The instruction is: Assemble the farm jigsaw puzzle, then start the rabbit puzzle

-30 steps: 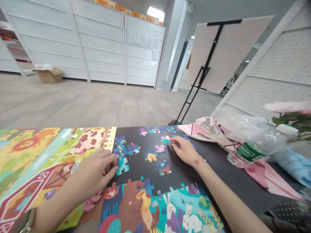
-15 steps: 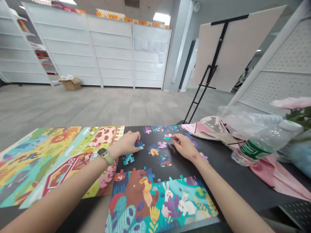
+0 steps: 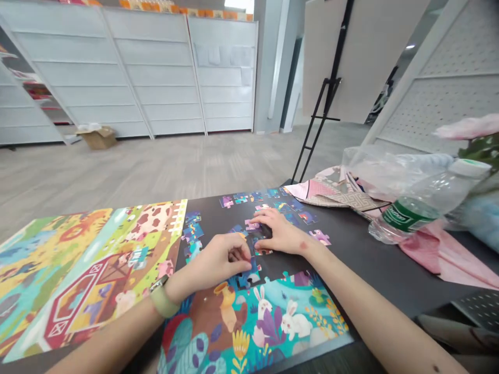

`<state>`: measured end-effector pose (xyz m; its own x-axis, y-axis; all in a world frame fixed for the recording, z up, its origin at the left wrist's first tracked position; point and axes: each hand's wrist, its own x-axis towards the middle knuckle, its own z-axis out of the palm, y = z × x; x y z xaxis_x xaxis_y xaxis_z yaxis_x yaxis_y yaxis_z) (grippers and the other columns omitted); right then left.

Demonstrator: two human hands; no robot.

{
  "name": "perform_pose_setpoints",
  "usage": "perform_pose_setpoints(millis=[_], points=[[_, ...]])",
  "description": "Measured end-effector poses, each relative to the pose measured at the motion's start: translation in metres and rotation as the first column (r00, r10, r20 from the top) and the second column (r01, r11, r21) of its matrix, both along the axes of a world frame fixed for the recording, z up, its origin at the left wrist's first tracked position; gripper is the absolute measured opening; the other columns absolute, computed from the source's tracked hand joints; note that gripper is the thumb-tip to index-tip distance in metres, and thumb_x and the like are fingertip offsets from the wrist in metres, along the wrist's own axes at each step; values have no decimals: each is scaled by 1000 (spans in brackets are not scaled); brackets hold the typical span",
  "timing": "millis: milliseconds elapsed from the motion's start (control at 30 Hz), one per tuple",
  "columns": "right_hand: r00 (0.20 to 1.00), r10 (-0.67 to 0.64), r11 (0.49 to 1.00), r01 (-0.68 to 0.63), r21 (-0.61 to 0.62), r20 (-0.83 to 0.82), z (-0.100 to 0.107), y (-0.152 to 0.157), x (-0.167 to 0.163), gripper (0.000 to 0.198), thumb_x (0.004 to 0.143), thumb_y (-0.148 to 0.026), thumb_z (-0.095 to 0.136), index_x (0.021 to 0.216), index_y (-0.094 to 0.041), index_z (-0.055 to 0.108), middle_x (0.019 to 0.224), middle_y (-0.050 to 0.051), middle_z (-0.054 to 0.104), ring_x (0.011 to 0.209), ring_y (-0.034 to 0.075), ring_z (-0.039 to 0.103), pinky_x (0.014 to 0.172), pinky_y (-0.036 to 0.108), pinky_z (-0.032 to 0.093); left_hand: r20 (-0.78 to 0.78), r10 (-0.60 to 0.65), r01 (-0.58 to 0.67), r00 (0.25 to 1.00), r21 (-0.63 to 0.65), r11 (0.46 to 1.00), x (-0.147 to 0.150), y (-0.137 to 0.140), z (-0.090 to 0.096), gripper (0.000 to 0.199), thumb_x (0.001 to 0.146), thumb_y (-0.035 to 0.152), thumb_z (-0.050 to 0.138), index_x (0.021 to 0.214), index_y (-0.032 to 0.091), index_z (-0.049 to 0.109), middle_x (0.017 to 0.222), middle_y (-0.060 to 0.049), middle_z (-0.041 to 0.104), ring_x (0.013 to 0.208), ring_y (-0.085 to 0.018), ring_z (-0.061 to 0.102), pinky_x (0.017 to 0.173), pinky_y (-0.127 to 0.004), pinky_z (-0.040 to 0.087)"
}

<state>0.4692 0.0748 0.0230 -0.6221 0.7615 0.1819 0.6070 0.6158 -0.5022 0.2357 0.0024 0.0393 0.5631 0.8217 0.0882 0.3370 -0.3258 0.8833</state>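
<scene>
My left hand [image 3: 224, 259], with a watch at the wrist, pinches a dark blue puzzle piece [image 3: 252, 272] at the top edge of a partly joined jigsaw puzzle [image 3: 268, 322] showing white rabbits and a brown animal. My right hand [image 3: 278, 231] is just beyond it, palm down, thumb and fingers apart. Its fingertips lie over a pink-purple puzzle piece [image 3: 251, 225] and another piece partly hidden by the thumb. Between the hands, more pieces are partly covered by my left hand. Several loose pieces, among them a purple one [image 3: 320, 237], lie on the black table [image 3: 351, 259].
Left of the puzzle lies a farm picture [image 3: 132, 259]. On the right are a plastic bottle [image 3: 405, 215] with a green label, a pink patterned cloth [image 3: 335, 192] and clear plastic wrapping [image 3: 374, 163]. Beyond the table stand an easel [image 3: 322, 117] and white shelving [image 3: 222, 93].
My left hand has moved right and nearer with the piece, to the puzzle's top edge. My right hand has shifted left and its fingers have spread. The view has tilted down.
</scene>
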Motion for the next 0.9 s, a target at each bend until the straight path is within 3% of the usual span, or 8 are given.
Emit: perform_pose_setpoints(millis=[233, 400, 600, 700, 833, 900], points=[[999, -27, 999, 28, 21, -39, 0, 6, 11, 56, 73, -33, 88, 125, -28, 69, 138, 10, 60, 138, 35, 45, 115, 57, 37, -29, 7, -7, 1000, 15, 1000, -5, 2, -9, 12, 84, 26, 75, 87, 18, 66, 84, -1, 68, 74, -15, 66, 69, -27, 54], [999, -17, 1000, 18, 13, -27, 1, 5, 9, 54, 74, -33, 87, 125, -27, 69, 136, 10, 62, 137, 34, 47, 115, 55, 37, -69, 3, 5, 998, 111, 994, -4, -2, -8, 7, 83, 20, 74, 85, 20, 68, 88, 0, 67, 81, -17, 63, 75, -29, 48], [1000, -9, 1000, 8, 4, 6, 4, 3, 10, 55, 75, -35, 86, 126, -27, 68, 137, 10, 62, 137, 32, 47, 115, 53, 38, -251, 10, 59, 968, 266, 962, -4, -2, -11, 7, 85, 16, 70, 88, 21, 67, 90, -1, 69, 91, -21, 61, 81, -33, 46], [1000, -13, 1000, 13, 19, -11, 4, 2, 10, 45, 82, -35, 80, 125, -25, 68, 137, 10, 63, 138, 31, 47, 116, 52, 36, -306, 12, 82, 952, 292, 953, -2, -10, -10, 6, 89, 16, 65, 89, 21, 67, 92, -2, 67, 94, -22, 61, 82, -33, 47], [962, -223, 972, 231, 30, -159, 3, 11, 19, 22, 88, -20, 64, 108, -24, 73, 122, 8, 72, 121, 27, 60, 111, 47, 41, -444, 80, 109, 892, 385, 916, 0, -41, -1, 13, 96, 22, 58, 102, 23, 70, 118, -8, 67, 106, -29, 61, 89, -43, 49], [903, -362, 926, 377, 22, -230, 4, 20, 31, 25, 86, -12, 56, 101, -22, 73, 110, 8, 75, 109, 26, 65, 105, 46, 46, -512, 50, 186, 858, 398, 898, -3, -58, -1, 33, 90, 32, 68, 123, 27, 68, 139, -10, 62, 121, -37, 58, 97, -50, 48]])
